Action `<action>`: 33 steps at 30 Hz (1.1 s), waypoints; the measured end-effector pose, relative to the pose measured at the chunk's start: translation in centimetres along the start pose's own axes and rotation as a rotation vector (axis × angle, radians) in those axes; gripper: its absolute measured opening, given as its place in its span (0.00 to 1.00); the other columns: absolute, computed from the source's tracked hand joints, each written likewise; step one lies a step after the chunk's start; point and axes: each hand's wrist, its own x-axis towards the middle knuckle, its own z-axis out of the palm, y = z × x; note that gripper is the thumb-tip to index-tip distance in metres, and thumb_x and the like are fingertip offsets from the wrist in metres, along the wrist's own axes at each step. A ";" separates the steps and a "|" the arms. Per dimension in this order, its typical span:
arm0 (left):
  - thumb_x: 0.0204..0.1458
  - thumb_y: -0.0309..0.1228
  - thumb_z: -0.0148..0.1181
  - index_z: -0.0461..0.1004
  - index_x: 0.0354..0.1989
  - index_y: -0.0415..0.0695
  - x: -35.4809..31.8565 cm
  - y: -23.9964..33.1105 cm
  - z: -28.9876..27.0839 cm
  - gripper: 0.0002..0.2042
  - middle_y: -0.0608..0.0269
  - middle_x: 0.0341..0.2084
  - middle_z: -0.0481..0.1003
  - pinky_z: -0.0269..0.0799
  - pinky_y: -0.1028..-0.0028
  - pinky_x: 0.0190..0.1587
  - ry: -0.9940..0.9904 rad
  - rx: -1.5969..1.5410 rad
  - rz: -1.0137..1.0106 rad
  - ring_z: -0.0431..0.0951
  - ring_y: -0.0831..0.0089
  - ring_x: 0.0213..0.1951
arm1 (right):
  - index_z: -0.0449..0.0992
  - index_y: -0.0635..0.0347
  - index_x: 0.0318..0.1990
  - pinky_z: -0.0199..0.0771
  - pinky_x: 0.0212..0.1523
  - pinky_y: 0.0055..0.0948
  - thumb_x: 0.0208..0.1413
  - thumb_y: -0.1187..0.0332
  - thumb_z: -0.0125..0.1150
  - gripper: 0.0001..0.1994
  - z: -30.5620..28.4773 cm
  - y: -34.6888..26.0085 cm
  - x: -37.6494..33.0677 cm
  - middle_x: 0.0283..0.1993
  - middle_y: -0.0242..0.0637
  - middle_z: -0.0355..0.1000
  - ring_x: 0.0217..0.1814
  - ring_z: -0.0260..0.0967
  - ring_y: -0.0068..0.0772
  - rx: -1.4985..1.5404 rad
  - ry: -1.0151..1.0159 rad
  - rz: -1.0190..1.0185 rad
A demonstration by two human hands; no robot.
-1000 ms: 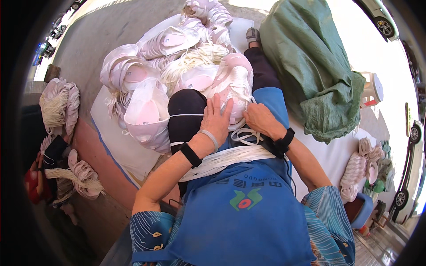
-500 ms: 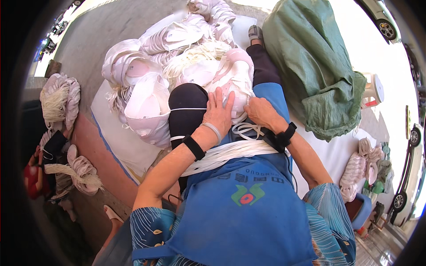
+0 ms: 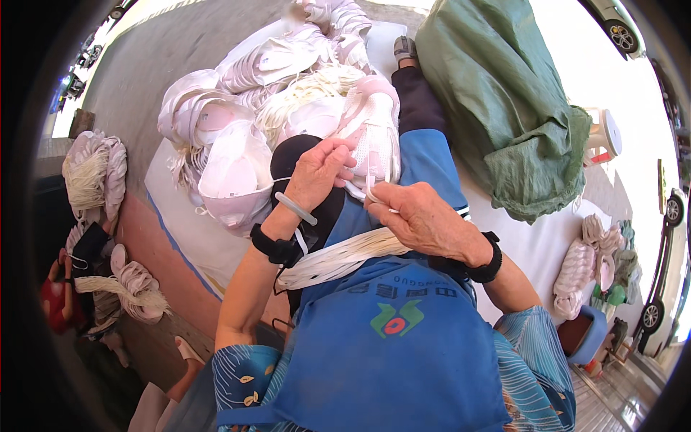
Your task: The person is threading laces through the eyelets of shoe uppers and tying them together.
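A white and pale pink shoe upper lies across my lap between my knees, its toe pointing away. My right hand pinches a white shoelace near the upper's close end, and part of the lace runs up onto the upper. My left hand hovers beside the upper's left edge with its fingers curled together; whatever they hold, if anything, is hidden. Below both hands, a thick bundle of white shoelaces rests across my lap over the blue apron.
A heap of pale shoe uppers lies ahead on a white sheet. A big green sack stands to the right. More bundled uppers sit at the right. Someone in red sits at the left near further bundles.
My left hand has lifted off the upper and curled its fingers. My right hand has moved left and nearer, now pinching a lace at the upper's close end.
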 end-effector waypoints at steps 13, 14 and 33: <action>0.60 0.27 0.46 0.59 0.58 0.33 0.2 1.9 0.4 0.19 0.63 0.24 0.72 0.79 0.70 0.33 -0.249 -0.731 -0.337 0.73 0.77 0.23 | 0.64 0.61 0.31 0.66 0.25 0.44 0.52 0.74 0.56 0.06 4.0 -2.5 0.0 0.19 0.45 0.64 0.25 0.68 0.53 -0.014 -0.326 -0.228; 0.60 0.26 0.46 0.59 0.58 0.34 0.5 1.3 -0.2 0.19 0.66 0.23 0.69 0.80 0.69 0.31 -0.248 -0.795 -0.329 0.73 0.79 0.22 | 0.64 0.61 0.31 0.66 0.25 0.44 0.52 0.74 0.56 0.06 3.6 -2.4 -0.2 0.19 0.45 0.64 0.25 0.68 0.53 -0.009 -0.324 -0.221; 0.62 0.29 0.47 0.67 0.52 0.38 0.3 0.0 -3.2 0.13 0.73 0.18 0.59 0.56 0.82 0.19 -0.015 -0.936 -0.284 0.56 0.85 0.16 | 0.72 0.67 0.45 0.42 0.09 0.16 0.68 0.60 0.40 0.18 -12.1 9.9 -12.1 0.21 0.25 0.61 0.11 0.39 0.12 1.153 0.896 0.296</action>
